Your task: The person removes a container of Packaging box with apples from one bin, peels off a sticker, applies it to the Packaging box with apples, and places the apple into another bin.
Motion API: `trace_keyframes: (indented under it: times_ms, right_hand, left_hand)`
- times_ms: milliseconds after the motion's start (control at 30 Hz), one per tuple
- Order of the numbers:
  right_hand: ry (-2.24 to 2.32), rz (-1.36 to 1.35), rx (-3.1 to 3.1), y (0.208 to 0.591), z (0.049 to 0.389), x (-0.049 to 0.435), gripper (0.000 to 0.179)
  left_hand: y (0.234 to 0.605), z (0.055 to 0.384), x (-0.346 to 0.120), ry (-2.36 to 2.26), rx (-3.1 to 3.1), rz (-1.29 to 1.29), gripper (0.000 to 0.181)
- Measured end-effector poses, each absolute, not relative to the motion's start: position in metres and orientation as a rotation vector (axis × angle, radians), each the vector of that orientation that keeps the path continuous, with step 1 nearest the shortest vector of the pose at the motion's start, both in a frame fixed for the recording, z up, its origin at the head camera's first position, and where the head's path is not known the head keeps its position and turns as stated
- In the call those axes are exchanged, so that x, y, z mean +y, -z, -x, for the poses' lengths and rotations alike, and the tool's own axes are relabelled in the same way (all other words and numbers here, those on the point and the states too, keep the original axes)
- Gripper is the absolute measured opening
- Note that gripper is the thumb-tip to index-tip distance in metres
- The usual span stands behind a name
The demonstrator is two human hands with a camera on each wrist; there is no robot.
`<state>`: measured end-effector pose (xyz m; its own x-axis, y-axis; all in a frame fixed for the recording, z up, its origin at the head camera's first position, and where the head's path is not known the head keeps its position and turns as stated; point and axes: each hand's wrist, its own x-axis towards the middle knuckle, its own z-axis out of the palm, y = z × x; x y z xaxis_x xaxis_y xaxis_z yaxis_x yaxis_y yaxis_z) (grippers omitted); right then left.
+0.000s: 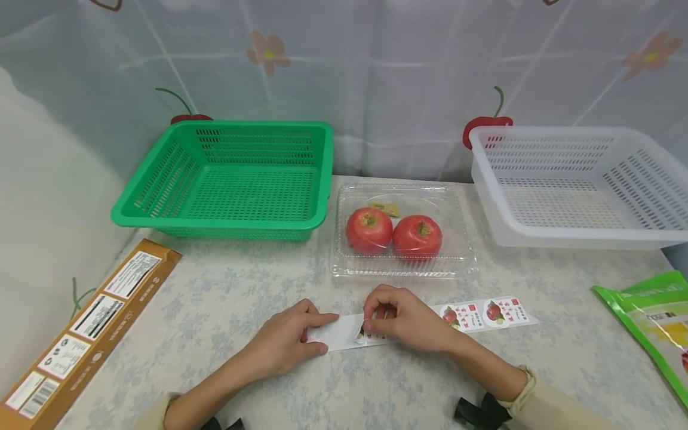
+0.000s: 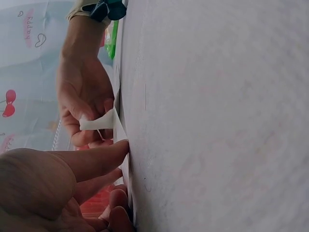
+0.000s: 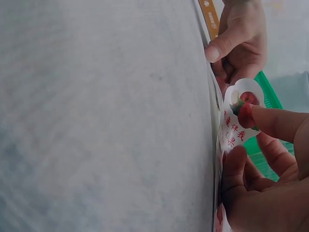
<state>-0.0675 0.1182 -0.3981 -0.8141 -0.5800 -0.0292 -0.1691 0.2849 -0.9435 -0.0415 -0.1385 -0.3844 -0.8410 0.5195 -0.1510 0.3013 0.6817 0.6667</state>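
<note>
A white strip of fruit-printed stickers [image 1: 340,333] lies across the table in front of me. My left hand [image 1: 285,337] rests at its bare left end, thumb and index finger stretched out and pressing the backing on either side. Between thumb and fingers, my right hand [image 1: 405,319] pinches a round-edged sticker [image 3: 235,134] printed with red fruit and red characters. One end of that sticker stands up off the backing, its white underside [image 2: 96,122] curling in the left wrist view. To the right, more stickers [image 1: 497,312] lie flat on the strip.
Behind the strip is a clear clamshell box [image 1: 349,269] with two red apples [image 1: 371,230]. A green basket [image 1: 252,230] stands at the back left, a white basket [image 1: 580,236] at the back right. A long brown box [image 1: 88,334] lies left, a green bag [image 1: 645,322] right.
</note>
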Motion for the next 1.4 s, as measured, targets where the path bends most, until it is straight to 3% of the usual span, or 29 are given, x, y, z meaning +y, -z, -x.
trace_keyframes:
  times_ms: [1400]
  right_hand:
    - [1.494,0.606,2.262,0.370,0.057,0.156,0.013]
  left_hand:
    - [0.386,0.035,-0.138,-0.901,2.606,-0.680,0.049]
